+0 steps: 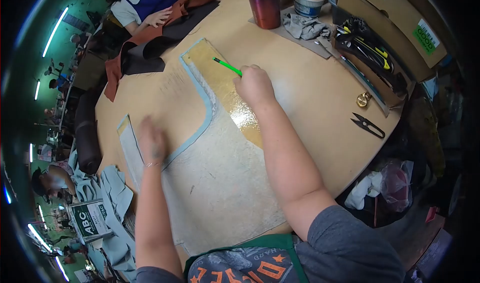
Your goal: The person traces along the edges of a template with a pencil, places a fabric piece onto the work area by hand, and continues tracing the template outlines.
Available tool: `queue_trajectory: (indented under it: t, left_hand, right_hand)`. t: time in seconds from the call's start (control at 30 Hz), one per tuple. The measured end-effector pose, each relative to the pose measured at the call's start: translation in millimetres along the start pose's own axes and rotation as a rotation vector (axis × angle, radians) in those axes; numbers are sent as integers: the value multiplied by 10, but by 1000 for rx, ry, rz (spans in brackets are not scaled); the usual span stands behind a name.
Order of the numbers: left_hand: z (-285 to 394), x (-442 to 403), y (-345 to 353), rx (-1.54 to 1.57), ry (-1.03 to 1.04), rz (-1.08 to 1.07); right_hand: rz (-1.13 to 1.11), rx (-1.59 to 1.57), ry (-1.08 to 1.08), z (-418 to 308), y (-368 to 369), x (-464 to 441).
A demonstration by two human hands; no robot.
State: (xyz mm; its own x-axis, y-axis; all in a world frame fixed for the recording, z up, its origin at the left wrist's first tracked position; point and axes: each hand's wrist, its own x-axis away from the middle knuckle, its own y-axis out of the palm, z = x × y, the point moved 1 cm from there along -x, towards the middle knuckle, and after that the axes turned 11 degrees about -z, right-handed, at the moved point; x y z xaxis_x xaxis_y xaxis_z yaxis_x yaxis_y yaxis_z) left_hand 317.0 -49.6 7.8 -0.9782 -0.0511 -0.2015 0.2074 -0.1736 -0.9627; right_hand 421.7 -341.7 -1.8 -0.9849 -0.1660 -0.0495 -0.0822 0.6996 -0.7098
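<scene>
A large pale pattern piece (215, 178) with a light blue curved edge lies flat on the wooden table (310, 133). Its upper strip (210, 68) is yellow and glossy. My right hand (255, 87) is closed round a green pencil (228, 67), whose dark end lies over the yellow strip. At the left, my left hand (152, 140) is over the piece's inner curve, beside its narrow left arm (131, 148); motion smears its fingers.
Brown and dark material (145, 53) lies at the far left, near another person's hand (157, 18). A purple tumbler (263, 5) and grey rag (305, 27) stand far right. Black snips (367, 126), a gold watch (363, 100) and a tool box (367, 53) are at the right edge.
</scene>
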Motion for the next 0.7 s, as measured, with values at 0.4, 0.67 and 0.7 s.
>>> queue_trajectory:
  t: [0.4, 0.67, 0.7]
  left_hand:
    - [1175, -572, 596, -79, -186, -335]
    - [1213, -575, 579, -89, -221, -375]
    - [1214, -572, 581, -87, -224, -378]
  right_hand:
    - [-35, -15, -40, 14, 49, -24]
    - [-13, 44, 5, 16, 169, -22]
    - [-42, 28, 18, 4, 144, -19]
